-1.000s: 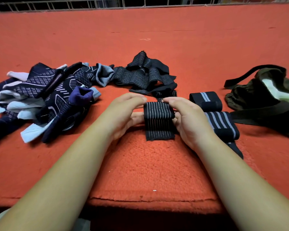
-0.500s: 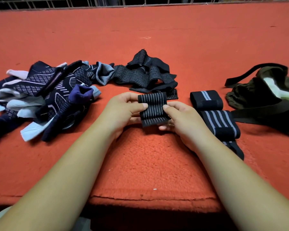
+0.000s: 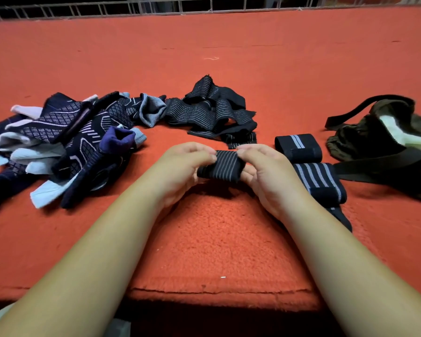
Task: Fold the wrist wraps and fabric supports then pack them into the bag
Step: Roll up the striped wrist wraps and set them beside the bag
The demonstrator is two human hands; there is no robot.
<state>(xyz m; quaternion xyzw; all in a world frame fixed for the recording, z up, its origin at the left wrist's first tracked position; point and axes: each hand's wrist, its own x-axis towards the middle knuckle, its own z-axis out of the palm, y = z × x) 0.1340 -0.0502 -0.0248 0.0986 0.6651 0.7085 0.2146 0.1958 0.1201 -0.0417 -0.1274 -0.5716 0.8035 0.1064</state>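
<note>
My left hand (image 3: 180, 166) and my right hand (image 3: 265, 171) both grip a small black wrap with thin white stripes (image 3: 223, 166), rolled into a compact bundle just above the red carpet. Each hand pinches one end with curled fingers. Beyond it lies a loose tangle of black striped wraps (image 3: 212, 110). Two rolled wraps sit to the right, a black one with a grey band (image 3: 298, 147) and a grey-striped one (image 3: 319, 181). The dark olive bag (image 3: 379, 137) lies open at the far right, its strap trailing across the carpet.
A pile of navy, white and light-blue fabric supports (image 3: 66, 142) covers the left side. The red carpet (image 3: 216, 239) ends at a front edge near me. A metal railing (image 3: 156, 6) runs along the far side.
The wrap hung partly unrolled on the carpet a second ago. It has since been rolled shorter and lifted slightly, with both hands closing in on its ends.
</note>
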